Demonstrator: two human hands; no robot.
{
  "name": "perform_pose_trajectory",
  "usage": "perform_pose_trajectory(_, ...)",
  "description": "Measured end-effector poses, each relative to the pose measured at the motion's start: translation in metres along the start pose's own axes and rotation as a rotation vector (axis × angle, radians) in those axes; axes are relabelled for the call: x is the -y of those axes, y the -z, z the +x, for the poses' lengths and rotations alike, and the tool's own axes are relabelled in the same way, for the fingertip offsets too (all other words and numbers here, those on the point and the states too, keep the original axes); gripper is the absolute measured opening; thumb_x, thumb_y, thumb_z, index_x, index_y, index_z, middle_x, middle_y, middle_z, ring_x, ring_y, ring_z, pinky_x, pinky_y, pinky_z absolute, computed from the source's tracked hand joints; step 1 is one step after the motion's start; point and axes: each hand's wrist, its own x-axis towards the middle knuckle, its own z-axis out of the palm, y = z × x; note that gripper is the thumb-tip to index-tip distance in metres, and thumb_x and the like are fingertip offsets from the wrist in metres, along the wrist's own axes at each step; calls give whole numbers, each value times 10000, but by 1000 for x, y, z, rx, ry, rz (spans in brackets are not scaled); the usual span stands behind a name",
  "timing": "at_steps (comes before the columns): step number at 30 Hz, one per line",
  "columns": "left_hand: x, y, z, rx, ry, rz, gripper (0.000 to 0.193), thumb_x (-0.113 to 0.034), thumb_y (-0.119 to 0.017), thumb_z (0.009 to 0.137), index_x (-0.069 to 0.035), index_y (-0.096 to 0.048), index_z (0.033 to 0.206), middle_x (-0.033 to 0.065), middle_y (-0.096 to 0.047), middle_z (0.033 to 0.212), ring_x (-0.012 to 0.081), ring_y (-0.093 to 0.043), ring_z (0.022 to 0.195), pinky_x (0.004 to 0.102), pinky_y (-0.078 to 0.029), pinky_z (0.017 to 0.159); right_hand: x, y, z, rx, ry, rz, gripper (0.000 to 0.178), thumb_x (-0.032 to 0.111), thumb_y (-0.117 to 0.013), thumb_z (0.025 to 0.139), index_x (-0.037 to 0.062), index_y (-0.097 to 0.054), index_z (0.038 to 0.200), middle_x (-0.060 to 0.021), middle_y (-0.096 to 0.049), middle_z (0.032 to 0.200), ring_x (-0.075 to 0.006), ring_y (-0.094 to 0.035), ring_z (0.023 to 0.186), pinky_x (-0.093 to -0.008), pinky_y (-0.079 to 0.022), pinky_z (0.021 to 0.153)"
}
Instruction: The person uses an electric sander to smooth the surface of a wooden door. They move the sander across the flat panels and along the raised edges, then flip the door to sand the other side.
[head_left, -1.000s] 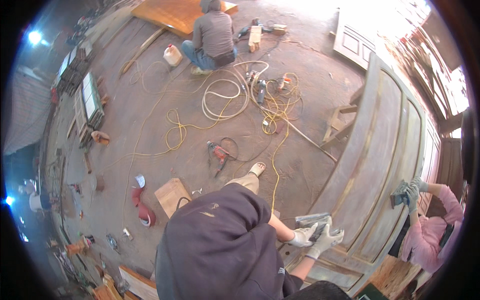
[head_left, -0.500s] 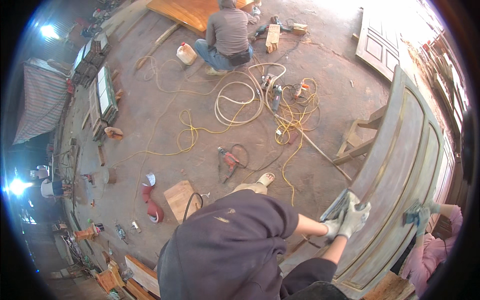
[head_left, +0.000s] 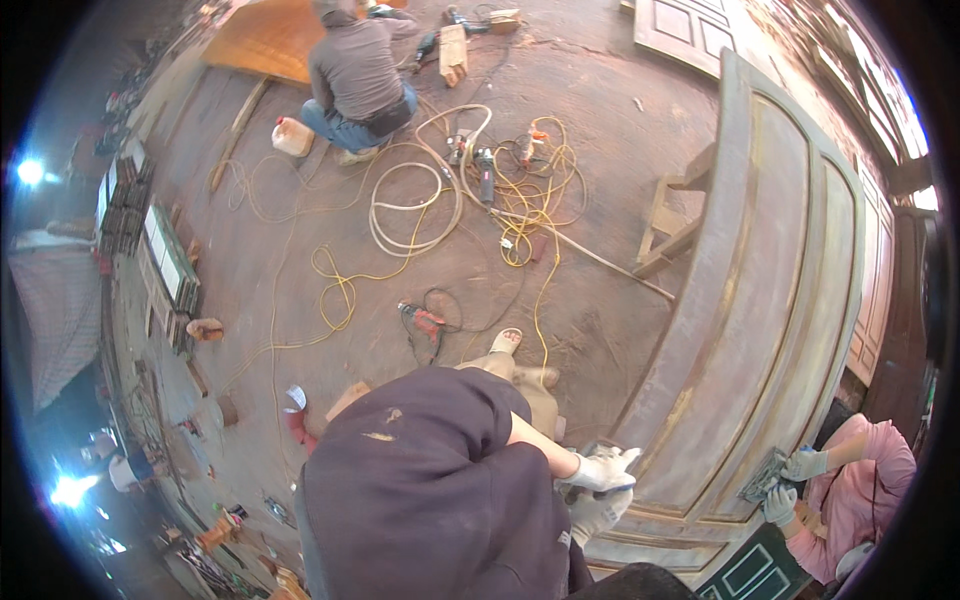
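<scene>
My left hand (head_left: 604, 466), in a pale work glove, presses over a flat grey sanding block (head_left: 594, 446), which the glove mostly covers. Just below it, my right hand (head_left: 598, 514) is gloved too, its fingers curled round the same block; a blue strip shows between the gloves. Both hands are at the near left edge of a large grey-brown panelled wooden door (head_left: 752, 290). At the door's right side, a co-worker in pink sleeves grips another grey block (head_left: 765, 474) with two gloved hands (head_left: 792, 480).
Beyond my foot (head_left: 508, 341) lie a red power drill (head_left: 424, 320), tangled yellow cords (head_left: 540, 205) and a coiled pale hose (head_left: 376, 212). A wooden trestle (head_left: 668, 238) stands by the door. Another person (head_left: 362, 75) crouches far off by an orange-brown wooden panel (head_left: 260, 40).
My hands and the block have moved nearer to me, toward the door's near left edge. The view has shifted. The co-worker now has both hands on their block.
</scene>
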Motion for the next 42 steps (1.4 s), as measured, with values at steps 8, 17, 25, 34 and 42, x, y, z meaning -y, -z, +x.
perform_pose_trajectory(8,-67,54,61,-577,-399,469,768,-382,-699,661,-186,-476,1370,224,-466,1337,436,-410,1260,563,-347,1020,61,-17,129,4,156,398,464,255,-671,830,46,-524,1218,-157,-589,1178,-325,-565,1122,-418,-445,984)
perform_pose_trajectory(17,-206,224,180,-882,-216,484,573,-414,-685,711,-212,-574,1235,157,-593,1170,341,-568,1137,450,-452,979,170,-27,372,75,190,1094,470,247,-637,855,42,-500,1255,-158,-579,1211,-319,-561,1140,-417,-444,994)
perform_pose_trajectory(25,-170,174,168,-734,-263,431,798,-424,-717,659,-178,-475,1378,216,-501,1322,403,-459,1240,454,-389,1032,149,-24,341,39,42,1111,475,240,-607,878,38,-478,1288,-160,-570,1239,-313,-558,1155,-416,-444,1003)
perform_pose_trajectory(34,-124,153,142,-85,-434,505,1020,-334,-781,560,-48,-388,1457,234,-468,1220,422,-430,1165,510,-337,997,170,-18,302,40,-118,708,481,233,-573,903,34,-454,1325,-162,-560,1272,-306,-554,1172,-415,-443,1013)
perform_pose_trajectory(42,-190,304,235,-752,-574,271,889,-272,-737,556,-106,-454,1382,229,-479,1277,434,-430,1239,518,-343,1036,256,-38,416,123,-36,772,488,226,-543,925,30,-432,1357,-163,-551,1300,-300,-550,1187,-414,-442,1022)
